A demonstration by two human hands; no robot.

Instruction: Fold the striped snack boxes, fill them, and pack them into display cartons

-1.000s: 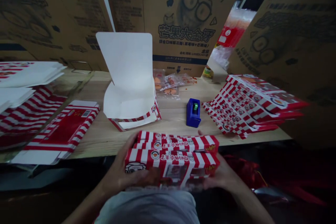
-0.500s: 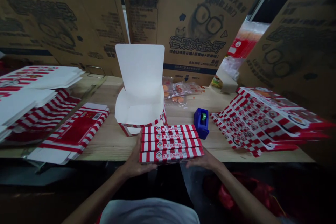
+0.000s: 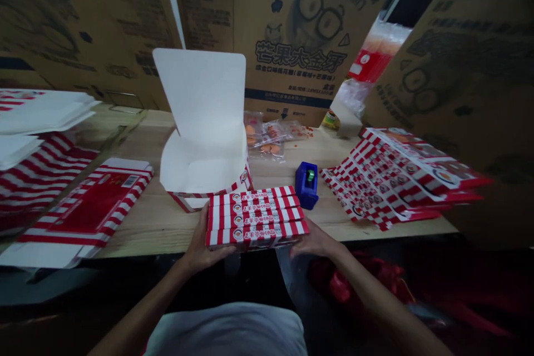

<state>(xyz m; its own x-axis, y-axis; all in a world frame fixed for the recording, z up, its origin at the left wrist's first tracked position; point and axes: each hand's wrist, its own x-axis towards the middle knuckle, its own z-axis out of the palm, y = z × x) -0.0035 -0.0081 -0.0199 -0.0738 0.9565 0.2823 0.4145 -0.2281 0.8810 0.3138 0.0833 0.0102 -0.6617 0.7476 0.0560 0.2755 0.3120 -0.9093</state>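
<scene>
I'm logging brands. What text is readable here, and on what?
"芒果大金牙": large print on the cardboard carton at the back.
Smaller lines on that carton: too blurred to read.
Labels on the striped boxes held by the left hand and right hand: too small.
Print on the fanned boxes at right: too small.

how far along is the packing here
Done: the open white-lined striped box stands assembled on the wooden table. In hand: the left hand and right hand grip a bundle of four red-and-white striped cartons at the table edge, outside that box. Left: the fanned pile of striped cartons on the right and the flat striped box blanks on the left.
</scene>
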